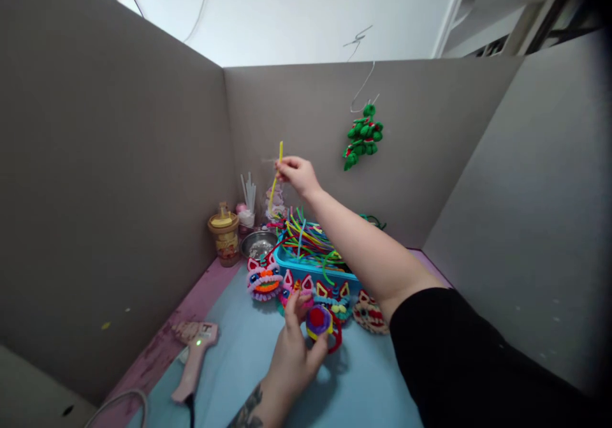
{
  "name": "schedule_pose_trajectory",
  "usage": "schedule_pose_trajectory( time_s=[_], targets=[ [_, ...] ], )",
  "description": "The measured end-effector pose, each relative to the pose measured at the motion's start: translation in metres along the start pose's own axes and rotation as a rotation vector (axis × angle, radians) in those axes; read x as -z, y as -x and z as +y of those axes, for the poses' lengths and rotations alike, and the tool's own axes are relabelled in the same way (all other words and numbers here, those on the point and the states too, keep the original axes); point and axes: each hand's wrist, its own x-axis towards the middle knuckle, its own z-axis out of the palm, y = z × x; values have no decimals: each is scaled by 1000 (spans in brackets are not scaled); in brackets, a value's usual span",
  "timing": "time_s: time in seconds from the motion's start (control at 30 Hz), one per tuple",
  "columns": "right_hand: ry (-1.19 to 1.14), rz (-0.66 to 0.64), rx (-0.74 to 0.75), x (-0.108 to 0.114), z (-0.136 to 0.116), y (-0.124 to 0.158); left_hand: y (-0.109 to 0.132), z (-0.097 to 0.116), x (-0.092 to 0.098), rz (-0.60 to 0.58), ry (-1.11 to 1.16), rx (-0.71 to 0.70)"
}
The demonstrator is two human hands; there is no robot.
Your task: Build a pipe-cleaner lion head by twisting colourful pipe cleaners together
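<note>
My left hand [296, 345] is closed around a small round pipe-cleaner piece [319, 321], with a red centre, a purple ring, a yellow edge and a red loop at its side. Raised high, my right hand [297, 174] pinches a yellow pipe cleaner [274, 189] that hangs down above a blue bin [299, 265]. Loose pipe cleaners [306, 240] of many colours fill that bin. Fuzzy animal heads line its front: a lilac one [264, 279], a pink one [288, 284] partly hidden by my left fingers, a teal one [340, 300] and a beige-and-red one [370, 313].
A pink glue gun [195, 354] with a lit green light lies at the left. Behind are a lidded cup [224, 240], a metal bowl [248, 247] and white sticks [249, 192]. Green pipe-cleaner pieces [366, 136] hang on the grey back panel [296, 109]. Side panels enclose the table.
</note>
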Motion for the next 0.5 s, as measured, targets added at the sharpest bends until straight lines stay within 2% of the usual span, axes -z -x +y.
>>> schedule_pose_trajectory(
  time_s=[0.07,0.13,0.2,0.27,0.37,0.43,0.5],
  targets=[
    [-38,104,183,8,-42,-2,-2,-1,0,22,25,-5],
    [66,141,351,22,-84,11,-5,-2,1,48,77,10],
    [233,123,503,36,-123,39,-9,-1,0,114,166,63],
    [393,51,598,51,-151,78,-13,-1,1,180,277,144],
    [573,-135,600,69,-171,146,-17,-1,3,221,418,211],
    [635,-231,527,79,-170,192,-18,-2,4,215,427,184],
    [659,-233,394,88,-161,235,-18,-3,3,176,429,123]
  ],
)
